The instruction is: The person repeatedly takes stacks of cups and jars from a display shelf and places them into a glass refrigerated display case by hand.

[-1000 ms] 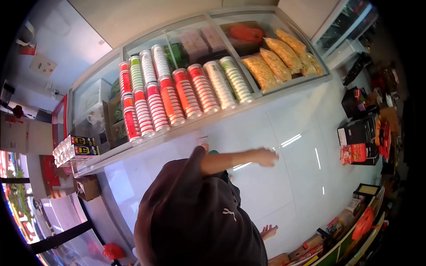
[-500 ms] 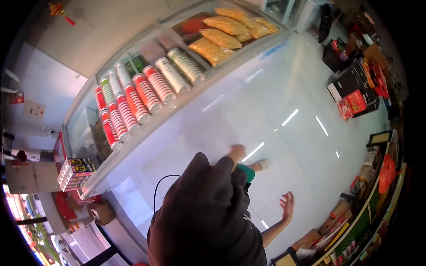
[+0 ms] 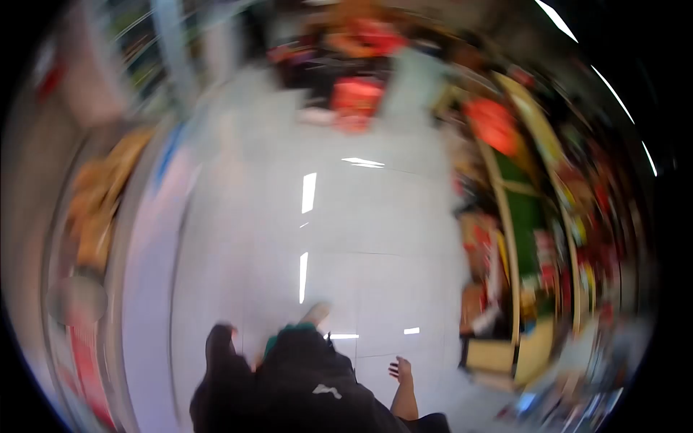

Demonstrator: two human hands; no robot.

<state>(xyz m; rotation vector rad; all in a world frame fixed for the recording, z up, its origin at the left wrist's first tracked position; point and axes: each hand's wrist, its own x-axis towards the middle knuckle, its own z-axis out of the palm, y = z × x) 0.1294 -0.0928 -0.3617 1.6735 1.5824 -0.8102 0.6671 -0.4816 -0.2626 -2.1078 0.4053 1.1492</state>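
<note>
Grey floor beneath right hand, grip seemingly apart; left hand hidden, can't tell.

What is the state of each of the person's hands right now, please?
Left: cannot be told; no hand can be made out past the dark sleeve.
Right: the right hand is open, fingers apart, with nothing visible in it.

In front of you, the pale tiled floor reflects bright lights. At its far end you can see a red box, blurred. To your right, an orange-red bag is at the shelving; to your left, yellowish bags lie in the counter.
</note>
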